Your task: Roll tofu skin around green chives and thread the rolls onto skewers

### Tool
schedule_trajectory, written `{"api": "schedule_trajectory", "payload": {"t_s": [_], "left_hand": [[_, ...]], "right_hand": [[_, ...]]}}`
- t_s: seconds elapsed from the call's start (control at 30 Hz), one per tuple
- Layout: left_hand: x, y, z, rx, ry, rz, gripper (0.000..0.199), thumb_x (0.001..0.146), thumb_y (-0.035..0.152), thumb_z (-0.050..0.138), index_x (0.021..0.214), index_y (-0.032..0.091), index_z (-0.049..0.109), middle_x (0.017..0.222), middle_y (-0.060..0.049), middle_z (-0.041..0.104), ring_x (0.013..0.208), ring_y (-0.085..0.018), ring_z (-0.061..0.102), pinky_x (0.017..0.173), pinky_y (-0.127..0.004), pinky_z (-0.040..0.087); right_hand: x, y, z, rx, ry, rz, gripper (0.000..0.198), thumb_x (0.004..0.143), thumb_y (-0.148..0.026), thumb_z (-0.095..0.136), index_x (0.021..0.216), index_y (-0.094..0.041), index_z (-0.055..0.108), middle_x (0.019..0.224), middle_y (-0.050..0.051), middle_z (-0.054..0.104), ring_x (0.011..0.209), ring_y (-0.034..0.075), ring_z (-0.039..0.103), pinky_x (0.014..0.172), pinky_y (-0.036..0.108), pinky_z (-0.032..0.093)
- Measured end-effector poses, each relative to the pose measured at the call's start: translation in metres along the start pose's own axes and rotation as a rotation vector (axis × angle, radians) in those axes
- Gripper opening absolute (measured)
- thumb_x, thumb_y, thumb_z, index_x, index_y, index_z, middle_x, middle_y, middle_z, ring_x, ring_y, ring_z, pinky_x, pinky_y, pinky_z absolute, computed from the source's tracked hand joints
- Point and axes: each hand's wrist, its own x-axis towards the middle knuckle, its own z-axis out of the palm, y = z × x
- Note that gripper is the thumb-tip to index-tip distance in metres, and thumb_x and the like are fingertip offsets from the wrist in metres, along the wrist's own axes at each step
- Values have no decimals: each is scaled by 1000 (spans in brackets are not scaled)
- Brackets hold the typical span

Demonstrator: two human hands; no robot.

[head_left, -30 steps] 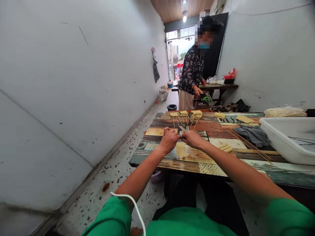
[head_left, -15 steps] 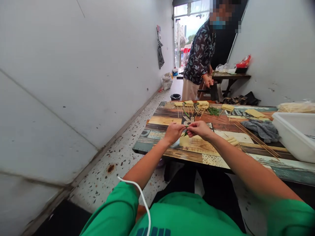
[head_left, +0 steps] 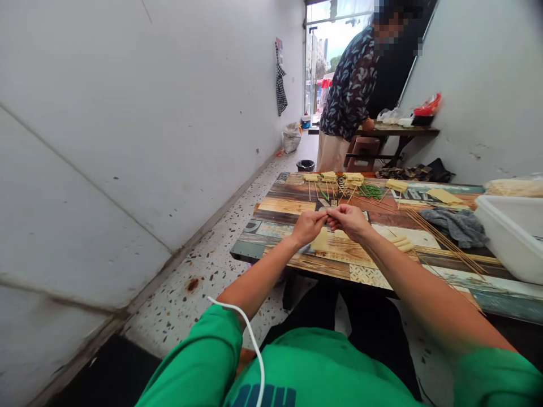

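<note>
Over the near part of the table, my left hand (head_left: 309, 227) and my right hand (head_left: 348, 222) meet with fingertips pinched together. The thin green vegetable seen between them a moment earlier is now covered by the fingers. Just beneath lies a pale yellow sheet (head_left: 319, 239), flat on the patterned wooden table (head_left: 284, 205). Pale yellow rolls (head_left: 402, 244) lie to the right of my right hand. Along the far edge are several skewered yellow pieces (head_left: 353, 179), beside a small heap of green vegetables (head_left: 371, 193).
Long thin sticks (head_left: 445, 240), a grey cloth (head_left: 456, 227) and a white plastic tub (head_left: 509, 237) occupy the table's right side. Another yellow sheet (head_left: 444, 196) lies behind them. Beyond the table, a person (head_left: 350, 85) leans over a second table (head_left: 407, 131). A black bin (head_left: 305, 165) stands on the floor.
My hands have closed tighter together, and the green piece between them is no longer visible. The other person's dark, flat item has gone from view; that person's arm now reaches to the back table.
</note>
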Motion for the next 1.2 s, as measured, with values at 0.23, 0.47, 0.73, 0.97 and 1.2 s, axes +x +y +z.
{"api": "schedule_trajectory", "payload": {"t_s": [0.23,0.47,0.73,0.97,1.2], "left_hand": [[8,-8,-23,-490,-199,-193,37,83,34,69,114,13,72,99,-10,76,88,-19,69,86,-34,54],[-14,-31,-11,-355,19,-290,27,66,28,83,88,13,78,85,-9,77,79,-21,71,81,-34,56],[-48,-52,6,-74,-57,-30,5,77,19,73,79,19,77,88,-5,77,82,-16,71,79,-27,55],[-49,-60,10,33,-56,107,6,81,21,71,79,20,76,86,-3,77,78,-15,71,75,-23,54],[-42,-57,10,219,-205,262,16,90,23,62,80,19,75,89,-3,76,80,-14,68,77,-24,52]], "right_hand": [[1,-2,-12,66,-184,3,33,60,-28,87,69,-15,59,59,1,67,47,8,58,47,19,49],[4,33,-13,-13,-179,36,38,56,-35,88,69,-14,59,61,3,68,49,9,59,47,21,49],[-10,90,-24,-542,-73,-262,23,74,-39,69,76,-16,72,58,-1,65,48,10,53,48,21,40],[-13,97,-29,-927,-90,-728,18,87,-22,55,80,-19,71,78,6,70,74,17,62,69,27,46],[-11,101,-35,-1070,-134,-813,22,93,-21,50,79,-19,67,80,7,67,77,18,59,71,28,46]]}}
